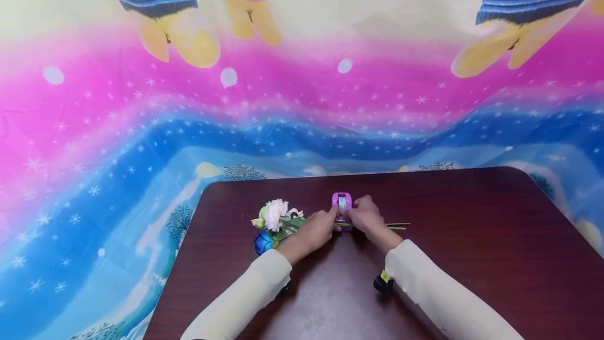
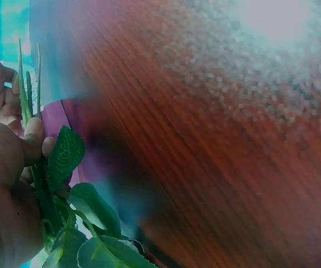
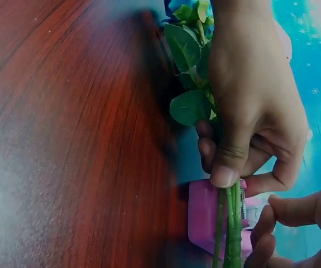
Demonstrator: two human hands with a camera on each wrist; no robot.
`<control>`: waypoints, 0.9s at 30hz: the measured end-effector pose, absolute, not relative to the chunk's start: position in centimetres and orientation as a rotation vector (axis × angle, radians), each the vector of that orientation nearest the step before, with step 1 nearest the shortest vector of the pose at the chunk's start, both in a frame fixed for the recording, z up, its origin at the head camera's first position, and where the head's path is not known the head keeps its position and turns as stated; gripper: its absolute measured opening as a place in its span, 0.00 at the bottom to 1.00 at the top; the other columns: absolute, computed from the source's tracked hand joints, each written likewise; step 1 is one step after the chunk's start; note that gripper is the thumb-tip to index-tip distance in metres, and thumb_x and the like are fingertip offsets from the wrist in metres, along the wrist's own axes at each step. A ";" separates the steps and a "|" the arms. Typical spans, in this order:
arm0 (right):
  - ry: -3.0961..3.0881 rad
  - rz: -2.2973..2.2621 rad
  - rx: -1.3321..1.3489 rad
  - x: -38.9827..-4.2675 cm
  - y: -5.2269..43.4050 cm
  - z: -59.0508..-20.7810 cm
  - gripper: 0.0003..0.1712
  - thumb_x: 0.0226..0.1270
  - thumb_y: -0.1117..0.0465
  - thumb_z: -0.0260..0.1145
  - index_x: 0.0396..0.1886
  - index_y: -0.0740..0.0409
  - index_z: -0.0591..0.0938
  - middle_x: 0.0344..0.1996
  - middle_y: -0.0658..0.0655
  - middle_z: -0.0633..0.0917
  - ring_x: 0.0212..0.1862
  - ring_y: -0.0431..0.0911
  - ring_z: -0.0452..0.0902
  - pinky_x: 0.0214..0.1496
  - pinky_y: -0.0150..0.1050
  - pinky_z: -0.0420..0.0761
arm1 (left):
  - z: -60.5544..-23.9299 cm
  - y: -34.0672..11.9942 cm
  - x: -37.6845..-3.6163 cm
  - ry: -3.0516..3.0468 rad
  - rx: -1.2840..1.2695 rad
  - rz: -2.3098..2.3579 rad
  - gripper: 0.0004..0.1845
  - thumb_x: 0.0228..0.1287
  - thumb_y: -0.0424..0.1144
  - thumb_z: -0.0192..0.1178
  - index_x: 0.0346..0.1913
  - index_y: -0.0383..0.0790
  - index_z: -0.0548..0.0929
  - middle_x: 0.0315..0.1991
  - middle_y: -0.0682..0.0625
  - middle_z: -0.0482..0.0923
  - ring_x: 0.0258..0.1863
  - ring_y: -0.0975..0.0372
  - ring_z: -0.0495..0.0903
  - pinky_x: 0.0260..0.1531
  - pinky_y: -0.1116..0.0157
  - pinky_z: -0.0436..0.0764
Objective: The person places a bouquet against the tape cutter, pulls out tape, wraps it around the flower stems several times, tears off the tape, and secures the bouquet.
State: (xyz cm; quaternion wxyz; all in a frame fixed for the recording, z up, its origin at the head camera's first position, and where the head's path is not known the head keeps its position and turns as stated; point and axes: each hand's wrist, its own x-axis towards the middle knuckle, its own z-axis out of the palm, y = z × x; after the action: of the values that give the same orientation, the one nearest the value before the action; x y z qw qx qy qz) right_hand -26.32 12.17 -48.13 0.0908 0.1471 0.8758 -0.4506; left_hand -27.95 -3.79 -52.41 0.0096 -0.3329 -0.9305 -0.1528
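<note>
My left hand (image 1: 317, 232) grips a small bunch of artificial flowers by the green stems (image 3: 233, 240), thumb pressed over them. A pale pink bloom (image 1: 276, 215) and a blue rose (image 1: 263, 242) lie to its left, with green leaves (image 2: 65, 156) close by the fingers. The stems cross a pink tape dispenser (image 3: 202, 218), and their bare ends stick out beyond my right hand (image 1: 369, 218). In the right wrist view, the thumb and curled forefinger of that hand pinch at the clear tape (image 3: 253, 212) beside the dispenser's toothed edge.
Beneath everything is a dark reddish-brown wooden table (image 1: 472, 235) with rounded far corners. Behind it hangs a colourful cloth (image 1: 302, 93) printed with bears and snowflakes. A black object with a yellow patch (image 1: 383, 282) shows beside the right sleeve cuff.
</note>
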 end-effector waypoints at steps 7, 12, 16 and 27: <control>2.711 -1.430 0.420 -26.1 11.7 -49.0 0.18 0.63 0.63 0.67 0.51 0.64 0.75 0.42 0.61 0.85 0.52 0.59 0.76 0.64 0.61 0.58 | -52.4 -3.5 -28.0 -2.934 -0.963 -0.528 0.11 0.70 0.34 0.64 0.48 0.44 0.73 0.30 0.53 0.87 0.32 0.60 0.88 0.25 0.66 0.79; 2.718 -1.574 0.395 -25.3 11.1 -49.1 0.14 0.66 0.66 0.63 0.49 0.61 0.75 0.30 0.56 0.84 0.47 0.56 0.76 0.60 0.54 0.58 | -52.2 -3.3 -28.0 -2.957 -0.933 -0.567 0.15 0.65 0.28 0.65 0.51 0.42 0.75 0.30 0.52 0.86 0.32 0.58 0.88 0.25 0.68 0.78; 2.689 -1.648 0.424 -23.9 10.9 -48.9 0.15 0.66 0.65 0.65 0.50 0.61 0.74 0.33 0.58 0.87 0.47 0.54 0.78 0.61 0.51 0.61 | -51.9 -3.2 -28.0 -3.001 -0.895 -0.616 0.15 0.66 0.28 0.64 0.52 0.41 0.75 0.31 0.51 0.86 0.33 0.58 0.88 0.26 0.68 0.79; 2.509 -1.877 0.582 -19.2 10.5 -49.5 0.16 0.68 0.60 0.69 0.45 0.62 0.72 0.34 0.57 0.90 0.34 0.41 0.76 0.41 0.35 0.70 | -51.9 -3.1 -28.0 -3.039 -0.870 -0.647 0.10 0.71 0.35 0.64 0.49 0.42 0.75 0.30 0.49 0.83 0.29 0.60 0.84 0.25 0.69 0.78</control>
State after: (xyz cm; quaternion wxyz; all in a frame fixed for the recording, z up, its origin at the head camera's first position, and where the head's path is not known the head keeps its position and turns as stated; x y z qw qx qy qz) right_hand -19.22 10.52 -49.46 -0.0227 0.1826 0.7869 -0.5889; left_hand -28.00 -3.11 -51.89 -0.0425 -0.2694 -0.9410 -0.2002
